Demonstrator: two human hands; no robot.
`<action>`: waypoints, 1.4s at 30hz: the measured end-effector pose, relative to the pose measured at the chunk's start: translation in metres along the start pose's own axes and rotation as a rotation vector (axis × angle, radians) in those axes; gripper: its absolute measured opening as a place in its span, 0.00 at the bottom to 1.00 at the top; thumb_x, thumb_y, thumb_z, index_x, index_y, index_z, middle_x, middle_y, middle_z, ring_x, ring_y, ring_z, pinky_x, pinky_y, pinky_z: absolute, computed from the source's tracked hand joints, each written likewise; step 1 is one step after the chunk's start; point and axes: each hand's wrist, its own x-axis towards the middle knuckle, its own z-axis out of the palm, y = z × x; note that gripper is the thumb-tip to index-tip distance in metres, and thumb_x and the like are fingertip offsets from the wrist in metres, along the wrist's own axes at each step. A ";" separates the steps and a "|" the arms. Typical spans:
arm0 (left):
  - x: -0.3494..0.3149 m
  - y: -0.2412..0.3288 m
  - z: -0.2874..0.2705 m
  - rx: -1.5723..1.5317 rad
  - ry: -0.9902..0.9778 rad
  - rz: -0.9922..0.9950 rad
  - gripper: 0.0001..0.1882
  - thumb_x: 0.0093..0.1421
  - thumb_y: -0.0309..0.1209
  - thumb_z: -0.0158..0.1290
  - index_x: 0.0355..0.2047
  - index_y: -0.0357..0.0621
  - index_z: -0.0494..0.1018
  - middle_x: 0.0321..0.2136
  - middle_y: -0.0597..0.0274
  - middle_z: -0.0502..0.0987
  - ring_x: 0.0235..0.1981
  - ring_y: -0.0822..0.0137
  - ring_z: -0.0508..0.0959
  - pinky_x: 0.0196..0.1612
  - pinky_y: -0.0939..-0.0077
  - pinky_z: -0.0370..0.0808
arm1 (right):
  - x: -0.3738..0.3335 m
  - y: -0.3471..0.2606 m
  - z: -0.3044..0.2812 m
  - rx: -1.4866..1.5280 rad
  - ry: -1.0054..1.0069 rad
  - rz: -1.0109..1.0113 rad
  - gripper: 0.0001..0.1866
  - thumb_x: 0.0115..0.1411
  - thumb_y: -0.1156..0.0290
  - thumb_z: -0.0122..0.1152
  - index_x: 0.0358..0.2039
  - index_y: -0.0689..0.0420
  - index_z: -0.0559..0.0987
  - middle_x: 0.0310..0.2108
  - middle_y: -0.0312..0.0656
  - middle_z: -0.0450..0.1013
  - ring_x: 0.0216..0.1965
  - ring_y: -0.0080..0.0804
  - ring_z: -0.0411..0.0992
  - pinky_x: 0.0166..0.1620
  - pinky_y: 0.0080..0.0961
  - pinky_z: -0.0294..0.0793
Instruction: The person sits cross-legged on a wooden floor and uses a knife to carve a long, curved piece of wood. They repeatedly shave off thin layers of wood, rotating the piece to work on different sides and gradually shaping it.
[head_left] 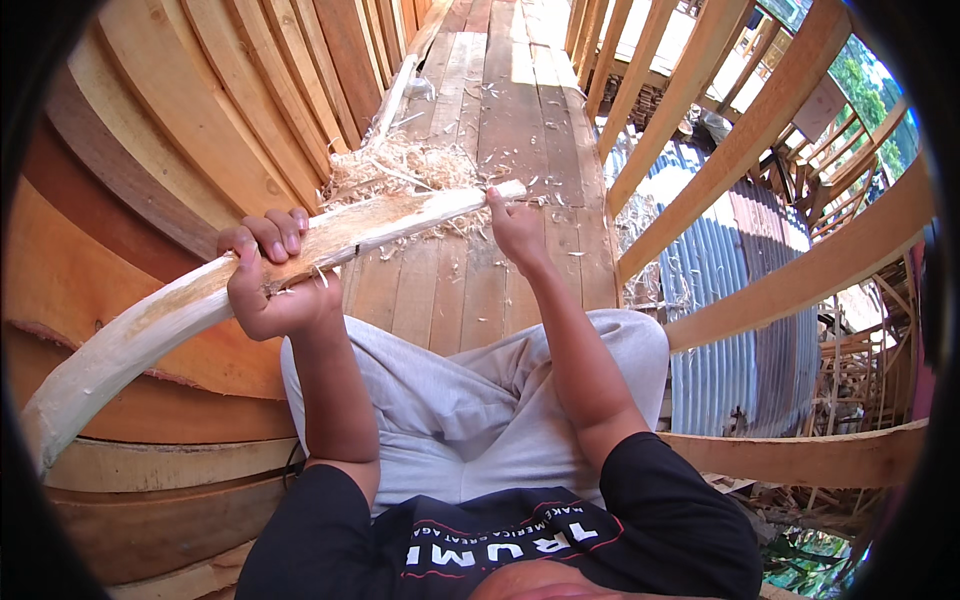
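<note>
A long peeled wooden pole (150,325), pale with brownish patches, lies across in front of me above my crossed legs. It runs from the left edge, where it looks thick and curved, to a thinner tip at the centre right. My left hand (275,285) is wrapped round its middle from below, fingertips showing over the far side. My right hand (517,235) is closed at the thin tip, thumb up against the wood; its other fingers are partly hidden. A short dark mark shows on the pole's near side between the hands.
Curled wood shavings (415,165) are heaped on the plank floor (500,110) beyond the pole. Upright boards (160,110) line the left side. A slatted wooden railing (730,225) stands to the right, with corrugated metal roofing (740,300) below it. A thin pale pole (395,95) lies farther off.
</note>
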 end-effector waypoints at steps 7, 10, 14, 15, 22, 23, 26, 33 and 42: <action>-0.001 -0.007 -0.006 0.020 -0.036 -0.001 0.06 0.46 0.34 0.46 0.23 0.50 0.60 0.16 0.68 0.57 0.20 0.72 0.59 0.33 0.71 0.62 | 0.015 0.022 -0.019 1.239 -0.982 0.660 0.34 0.65 0.36 0.37 0.13 0.50 0.60 0.09 0.30 0.55 0.07 0.22 0.52 0.12 0.27 0.48; 0.003 -0.006 -0.008 0.020 -0.032 0.012 0.06 0.46 0.34 0.46 0.22 0.51 0.60 0.16 0.69 0.57 0.20 0.72 0.59 0.34 0.71 0.62 | 0.017 0.017 -0.018 0.955 -0.752 0.615 0.34 0.64 0.35 0.39 0.13 0.51 0.60 0.09 0.29 0.56 0.08 0.22 0.51 0.12 0.26 0.48; 0.001 0.000 -0.003 0.005 0.004 0.000 0.08 0.46 0.34 0.48 0.21 0.51 0.58 0.16 0.69 0.56 0.20 0.73 0.59 0.35 0.71 0.62 | 0.006 0.003 -0.007 0.249 -0.220 0.257 0.38 0.62 0.35 0.43 0.12 0.58 0.68 0.10 0.37 0.62 0.12 0.29 0.60 0.17 0.32 0.59; 0.001 0.002 -0.003 0.008 0.003 0.005 0.08 0.46 0.34 0.48 0.21 0.51 0.58 0.16 0.69 0.56 0.20 0.73 0.59 0.35 0.71 0.62 | 0.002 -0.001 -0.007 0.115 -0.165 0.134 0.39 0.62 0.35 0.43 0.12 0.60 0.70 0.11 0.39 0.64 0.14 0.31 0.63 0.20 0.34 0.62; 0.000 -0.002 -0.003 0.009 -0.014 0.007 0.07 0.46 0.34 0.46 0.22 0.51 0.59 0.15 0.69 0.56 0.20 0.72 0.58 0.34 0.70 0.62 | 0.009 0.015 -0.004 0.047 -0.064 0.067 0.39 0.63 0.37 0.41 0.11 0.60 0.70 0.10 0.39 0.63 0.14 0.31 0.63 0.21 0.35 0.62; 0.001 -0.001 -0.004 0.020 -0.011 0.009 0.07 0.46 0.34 0.46 0.22 0.51 0.59 0.15 0.69 0.56 0.20 0.72 0.58 0.34 0.70 0.62 | 0.009 0.011 -0.006 0.381 -0.311 0.295 0.37 0.63 0.36 0.40 0.11 0.56 0.65 0.09 0.35 0.58 0.12 0.28 0.56 0.19 0.32 0.55; 0.003 0.003 -0.005 0.037 -0.004 0.007 0.07 0.46 0.34 0.46 0.22 0.51 0.59 0.15 0.69 0.56 0.20 0.72 0.58 0.34 0.70 0.62 | 0.009 0.003 -0.019 0.994 -0.787 0.721 0.34 0.63 0.34 0.38 0.11 0.46 0.53 0.08 0.25 0.45 0.09 0.19 0.40 0.13 0.24 0.40; 0.009 0.005 -0.009 0.015 0.014 0.001 0.08 0.46 0.34 0.47 0.21 0.51 0.58 0.15 0.69 0.55 0.19 0.73 0.58 0.34 0.70 0.62 | 0.008 -0.002 -0.018 0.262 -0.293 0.350 0.37 0.63 0.35 0.41 0.12 0.56 0.65 0.10 0.37 0.61 0.13 0.29 0.59 0.19 0.32 0.58; 0.010 0.009 -0.014 -0.030 -0.035 -0.008 0.08 0.47 0.33 0.48 0.21 0.51 0.59 0.16 0.69 0.57 0.20 0.72 0.60 0.34 0.71 0.63 | 0.010 0.011 -0.006 0.021 -0.087 0.115 0.40 0.61 0.35 0.45 0.16 0.66 0.73 0.15 0.49 0.68 0.21 0.38 0.69 0.31 0.38 0.67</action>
